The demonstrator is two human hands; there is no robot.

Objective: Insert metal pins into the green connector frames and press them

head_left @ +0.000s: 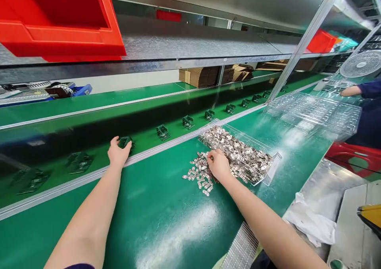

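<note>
My left hand (pixel 118 153) reaches over the metal rail onto the dark green conveyor belt. Its thumb and fingers close round a small clump of green circuit boards (pixel 125 142). My right hand (pixel 219 164) is at the loose pile of small silvery metal parts (pixel 202 173) on the green worktop, its fingertips pinched together. What they hold, if anything, is too small to make out. Just beyond that hand, a clear plastic tray (pixel 272 169) is heaped with more of the same metal parts, some spilling by its near side.
More board clumps (pixel 163 131) lie spaced along the belt (pixel 143 120). A red bin (pixel 62 39) sits on the shelf at upper left. Clear trays (pixel 315 110) are stacked at right, near another person's hand (pixel 351 91). White cloth (pixel 311 221) lies at lower right.
</note>
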